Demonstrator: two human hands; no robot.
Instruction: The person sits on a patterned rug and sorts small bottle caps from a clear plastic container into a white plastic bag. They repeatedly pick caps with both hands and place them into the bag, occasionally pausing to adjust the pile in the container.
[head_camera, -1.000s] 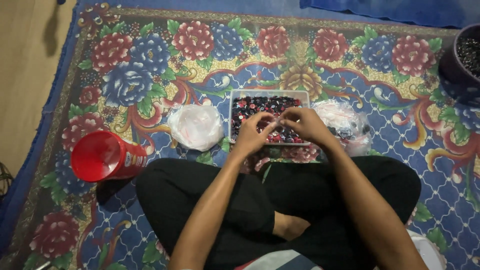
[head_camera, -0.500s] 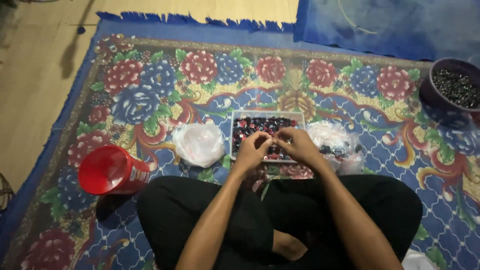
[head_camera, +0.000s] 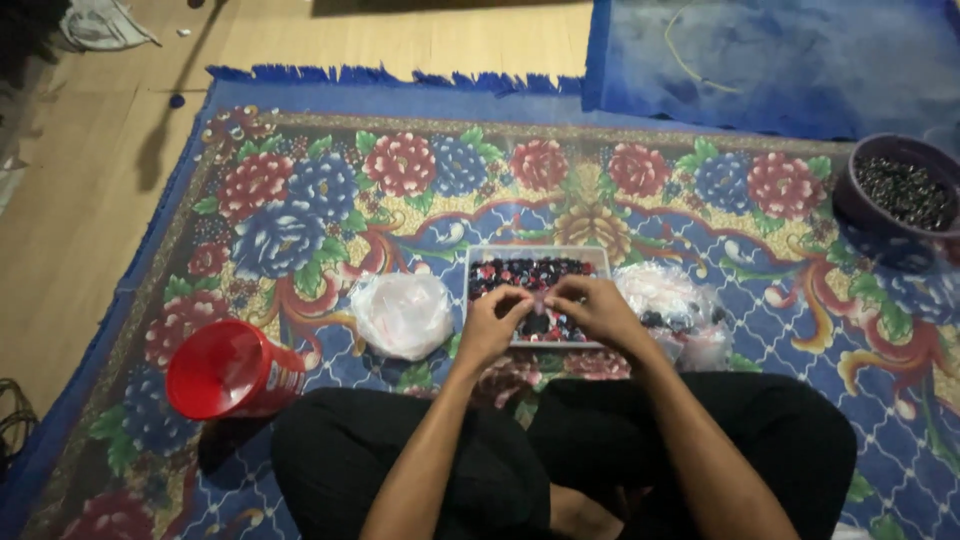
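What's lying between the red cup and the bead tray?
In the head view, a white plastic bag lies between the red cup and the tray, on the flowered rug.

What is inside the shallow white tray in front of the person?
The white tray holds many small dark and reddish pieces, too small to identify. The left hand and right hand meet over its near half and cover what lies there.

Flowered rug (head_camera: 300, 220) with tray (head_camera: 480, 262), bags (head_camera: 403, 314), red cup (head_camera: 228, 369), bowl (head_camera: 870, 215)
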